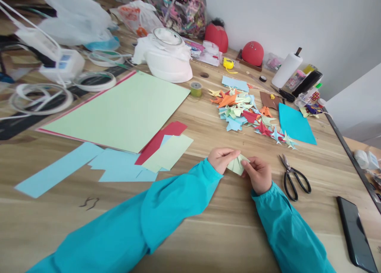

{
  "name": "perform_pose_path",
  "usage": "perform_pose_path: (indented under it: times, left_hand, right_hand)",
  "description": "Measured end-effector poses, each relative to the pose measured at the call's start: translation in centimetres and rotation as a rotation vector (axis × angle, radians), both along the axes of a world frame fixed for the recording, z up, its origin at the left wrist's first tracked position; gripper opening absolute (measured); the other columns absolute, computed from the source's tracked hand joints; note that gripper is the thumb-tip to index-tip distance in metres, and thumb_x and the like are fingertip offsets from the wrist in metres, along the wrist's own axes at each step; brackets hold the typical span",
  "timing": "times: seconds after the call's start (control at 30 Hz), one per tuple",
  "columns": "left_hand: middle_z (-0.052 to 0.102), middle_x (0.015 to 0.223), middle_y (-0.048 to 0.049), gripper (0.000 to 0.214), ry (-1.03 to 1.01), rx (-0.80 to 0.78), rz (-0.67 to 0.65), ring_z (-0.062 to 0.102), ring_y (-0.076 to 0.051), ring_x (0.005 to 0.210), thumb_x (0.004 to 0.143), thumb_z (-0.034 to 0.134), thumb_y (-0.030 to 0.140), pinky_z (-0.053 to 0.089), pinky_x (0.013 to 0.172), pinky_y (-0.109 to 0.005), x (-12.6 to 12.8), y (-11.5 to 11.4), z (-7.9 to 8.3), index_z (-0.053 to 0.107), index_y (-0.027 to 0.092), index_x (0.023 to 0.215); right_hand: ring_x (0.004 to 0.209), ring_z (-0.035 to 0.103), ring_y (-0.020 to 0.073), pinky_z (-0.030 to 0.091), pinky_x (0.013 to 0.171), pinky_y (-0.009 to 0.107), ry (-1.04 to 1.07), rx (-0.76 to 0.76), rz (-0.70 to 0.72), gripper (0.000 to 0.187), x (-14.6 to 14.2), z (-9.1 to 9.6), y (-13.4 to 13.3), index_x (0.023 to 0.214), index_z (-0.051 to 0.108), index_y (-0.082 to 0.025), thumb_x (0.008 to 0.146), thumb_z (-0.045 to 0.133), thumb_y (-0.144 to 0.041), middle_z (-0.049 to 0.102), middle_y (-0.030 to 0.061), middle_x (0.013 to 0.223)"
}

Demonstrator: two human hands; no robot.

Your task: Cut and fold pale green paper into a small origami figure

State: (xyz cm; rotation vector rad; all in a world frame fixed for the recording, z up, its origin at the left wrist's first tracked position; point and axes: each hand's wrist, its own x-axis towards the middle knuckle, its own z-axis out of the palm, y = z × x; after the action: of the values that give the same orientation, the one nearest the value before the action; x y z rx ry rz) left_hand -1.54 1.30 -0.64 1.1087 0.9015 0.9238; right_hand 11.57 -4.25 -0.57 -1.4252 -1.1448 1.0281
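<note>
A small pale green piece of folded paper (236, 166) with crease lines is held between my two hands above the wooden table. My left hand (222, 158) pinches its upper left side, thumb on top. At its right edge, my right hand (258, 174) grips it between thumb and fingers. Just right of that hand lies a pair of scissors (290, 173) with black handles, blades slightly apart. Beyond my hands sits a pile of folded paper cranes (235, 110) in orange, red, green and blue.
Large pale green sheets (119, 110) lie at left, with blue paper strips (59, 169) and a red strip (175, 130) in front. A turquoise sheet (297, 124) rests right of the pile. A phone (355, 233) lies at the right, a tape measure (228, 64) farther back.
</note>
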Motion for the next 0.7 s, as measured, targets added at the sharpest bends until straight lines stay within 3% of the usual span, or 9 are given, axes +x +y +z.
perform_pose_path:
  times: [0.2,0.43,0.7]
  left_hand:
    - [0.040,0.042,0.0036,0.043,0.058,0.013,0.029,0.037,-0.007,0.045,0.068,0.055,0.049,0.030,0.043,-0.021,-0.01,-0.04,0.28,0.051,0.012,0.045]
    - [0.056,0.053,-0.0002,0.036,0.052,0.064,-0.135,0.049,-0.010,0.051,0.061,0.064,0.045,0.040,0.049,-0.022,0.24,-0.19,-0.23,0.064,0.010,0.065]
    - [0.047,0.047,0.0030,0.034,0.062,0.107,-0.068,0.042,-0.008,0.048,0.065,0.061,0.043,0.036,0.046,-0.021,0.26,-0.01,-0.55,0.056,0.011,0.054]
  right_hand:
    - [0.037,0.053,0.0113,0.041,0.039,0.022,-0.001,-0.008,-0.006,0.025,-0.09,0.17,-0.04,0.066,0.059,-0.016,0.069,0.063,-0.040,0.060,-0.0007,0.044]
    - [0.037,0.053,0.0105,0.040,0.039,0.020,0.006,0.013,-0.004,0.026,-0.02,0.24,-0.01,0.064,0.058,-0.015,0.069,0.063,-0.040,0.060,-0.0009,0.042]
    - [0.037,0.052,0.0094,0.041,0.039,0.019,0.075,-0.013,0.075,0.028,0.09,0.05,-0.02,0.059,0.054,-0.016,0.073,0.060,-0.039,0.060,-0.0003,0.043]
